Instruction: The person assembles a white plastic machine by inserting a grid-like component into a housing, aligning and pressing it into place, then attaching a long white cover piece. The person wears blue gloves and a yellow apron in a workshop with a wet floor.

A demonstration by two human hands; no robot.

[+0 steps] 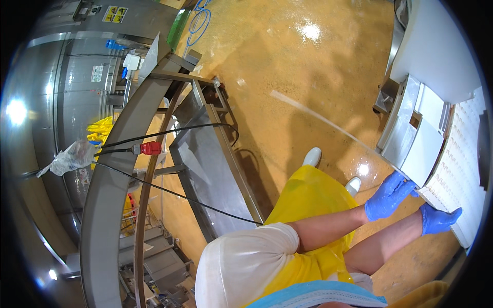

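My left hand, in a blue glove, is at the lower corner of a white and metal panel at the end of a conveyor. Its fingers close on the panel's edge, and part of them is hidden behind it. Just below and to the right, my right hand, also gloved in blue, lies at the near edge of the white studded conveyor belt. Its fingers stretch out over the belt, with nothing visible held in them.
A steel frame with a sloping tray stands to my left. A black cable with a red plug hangs across it. A curved steel rail runs further left. A blue hose lies on the wet yellow floor.
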